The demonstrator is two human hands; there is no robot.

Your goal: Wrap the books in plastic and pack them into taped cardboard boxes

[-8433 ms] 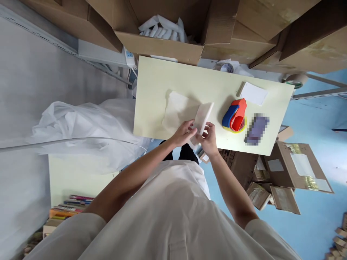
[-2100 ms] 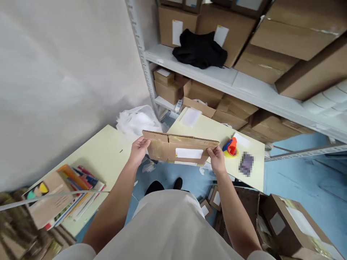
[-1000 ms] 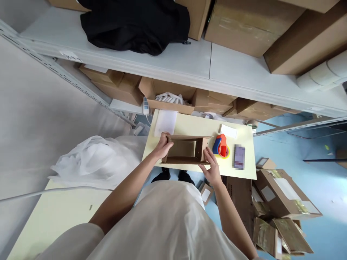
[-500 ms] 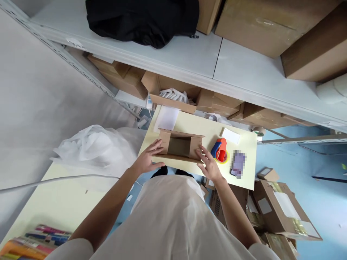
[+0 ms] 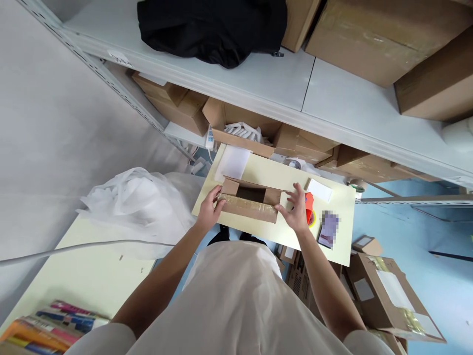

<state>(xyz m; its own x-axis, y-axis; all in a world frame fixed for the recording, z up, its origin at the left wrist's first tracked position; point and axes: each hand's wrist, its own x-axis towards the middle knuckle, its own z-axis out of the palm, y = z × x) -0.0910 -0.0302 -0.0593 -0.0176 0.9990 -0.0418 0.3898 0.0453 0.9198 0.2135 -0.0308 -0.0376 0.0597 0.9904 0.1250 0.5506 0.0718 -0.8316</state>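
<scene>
A small cardboard box (image 5: 248,210) lies on the pale table in front of me. Its top gapes, showing a dark inside, and clear tape covers the long near flap. My left hand (image 5: 210,209) grips the box's left end, thumb on the near flap and fingers round the corner. At the right end, my right hand (image 5: 294,212) has its thumb against the flap's corner while its fingers are raised and spread. Just behind that hand, partly hidden by it, is a red tape dispenser (image 5: 309,204) with a yellow-edged roll.
A phone (image 5: 328,230) with a blurred surface and a white box (image 5: 320,189) lie at the table's right. White sheets (image 5: 233,162) rest at the back left. Shelving (image 5: 240,86) with cartons spans the far side. A white plastic bag (image 5: 129,199) bulges at left; cartons (image 5: 391,296) stand on the floor at right.
The near flap now shows its taped face towards me. My left hand has closed round the box's left end; my right fingers have lifted off the right end. The view has shifted slightly.
</scene>
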